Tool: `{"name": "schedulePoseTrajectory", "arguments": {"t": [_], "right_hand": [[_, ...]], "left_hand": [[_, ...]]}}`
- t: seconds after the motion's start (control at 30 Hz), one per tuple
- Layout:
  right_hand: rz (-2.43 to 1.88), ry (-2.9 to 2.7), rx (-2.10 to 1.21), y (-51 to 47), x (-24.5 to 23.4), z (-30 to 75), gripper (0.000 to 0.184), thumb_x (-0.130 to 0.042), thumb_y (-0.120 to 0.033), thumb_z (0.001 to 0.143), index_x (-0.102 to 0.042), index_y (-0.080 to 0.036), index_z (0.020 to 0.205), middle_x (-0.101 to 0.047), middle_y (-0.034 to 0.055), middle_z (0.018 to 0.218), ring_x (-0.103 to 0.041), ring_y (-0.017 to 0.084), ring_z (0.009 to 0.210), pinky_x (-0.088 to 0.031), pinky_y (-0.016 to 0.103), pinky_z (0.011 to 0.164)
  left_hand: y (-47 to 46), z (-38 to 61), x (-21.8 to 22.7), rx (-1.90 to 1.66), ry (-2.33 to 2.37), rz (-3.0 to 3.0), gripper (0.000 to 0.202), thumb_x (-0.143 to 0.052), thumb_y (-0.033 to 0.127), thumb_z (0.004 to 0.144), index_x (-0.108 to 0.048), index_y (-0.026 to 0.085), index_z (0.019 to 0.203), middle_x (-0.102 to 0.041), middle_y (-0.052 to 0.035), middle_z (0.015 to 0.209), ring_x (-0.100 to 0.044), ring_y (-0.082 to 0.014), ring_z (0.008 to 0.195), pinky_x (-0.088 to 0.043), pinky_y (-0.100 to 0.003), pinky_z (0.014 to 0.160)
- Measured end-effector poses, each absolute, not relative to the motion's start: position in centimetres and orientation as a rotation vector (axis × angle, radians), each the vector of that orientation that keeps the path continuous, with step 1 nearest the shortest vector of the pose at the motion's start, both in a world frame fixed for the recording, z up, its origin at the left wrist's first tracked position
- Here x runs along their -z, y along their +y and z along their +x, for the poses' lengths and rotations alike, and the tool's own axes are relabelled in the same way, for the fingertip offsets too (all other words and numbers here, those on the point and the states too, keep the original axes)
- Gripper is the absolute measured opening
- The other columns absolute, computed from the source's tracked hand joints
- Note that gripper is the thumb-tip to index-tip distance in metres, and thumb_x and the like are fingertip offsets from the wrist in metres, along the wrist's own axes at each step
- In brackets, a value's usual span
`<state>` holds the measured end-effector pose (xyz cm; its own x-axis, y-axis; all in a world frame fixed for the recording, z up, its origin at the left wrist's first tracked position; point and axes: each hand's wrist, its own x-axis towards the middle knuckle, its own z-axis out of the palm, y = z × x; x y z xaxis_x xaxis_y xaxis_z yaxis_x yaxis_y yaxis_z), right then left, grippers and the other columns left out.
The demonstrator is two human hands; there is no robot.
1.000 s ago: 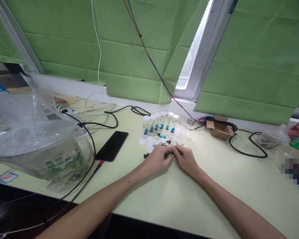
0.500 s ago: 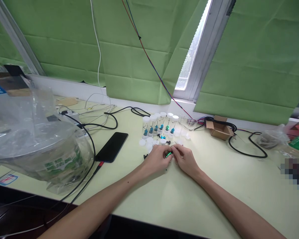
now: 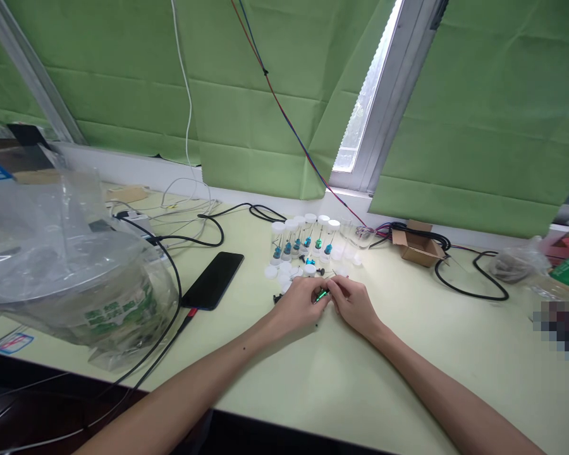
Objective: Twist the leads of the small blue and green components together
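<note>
Fingers (image 3: 317, 287) of the left hand (image 3: 299, 301) pinch a glossy green piece (image 3: 321, 295) near clear, white-capped cylindrical vials (image 3: 306, 235); what the right hand's (image 3: 354, 303) bunched fingers hold, I cannot tell.

The green piece (image 3: 321, 295) looks shiny and metallic. From it, at twelve o'clock, the jars (image 3: 334, 241) look like smooth, clear plastic; at nine, a glossy phone (image 3: 213, 280) and, farther out, a crinkled plastic bag (image 3: 80, 265); at two, a matt cardboard box (image 3: 420, 251); at eleven, creased, matt curtain cloth (image 3: 246, 133).

Pale table (image 3: 341, 379) | black phone (image 3: 213, 281) | capped vials (image 3: 308, 243) | cardboard box (image 3: 415, 254)
</note>
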<state>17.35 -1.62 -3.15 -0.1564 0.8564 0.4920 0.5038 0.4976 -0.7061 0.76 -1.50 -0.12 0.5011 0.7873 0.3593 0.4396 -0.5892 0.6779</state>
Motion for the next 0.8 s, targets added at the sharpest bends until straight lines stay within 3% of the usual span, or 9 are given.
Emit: {"name": "schedulePoseTrajectory", "arguments": {"t": [0.8], "right_hand": [[-1.117,-1.818,-0.517,-1.69,3.21,17.42,0.032,-0.045,-0.037,0.098,-0.064,-0.017,0.081,-0.059,0.0007,0.065,-0.047,0.012,0.052,-0.041,0.026,0.055]], "left_hand": [[-1.31,0.69,0.54,-0.920,0.969,2.264,0.015,-0.050,0.019,0.084,-0.060,0.017,0.074,-0.055,0.0024,0.062,-0.041,-0.0103,0.057,-0.030,-0.025,0.055]]}}
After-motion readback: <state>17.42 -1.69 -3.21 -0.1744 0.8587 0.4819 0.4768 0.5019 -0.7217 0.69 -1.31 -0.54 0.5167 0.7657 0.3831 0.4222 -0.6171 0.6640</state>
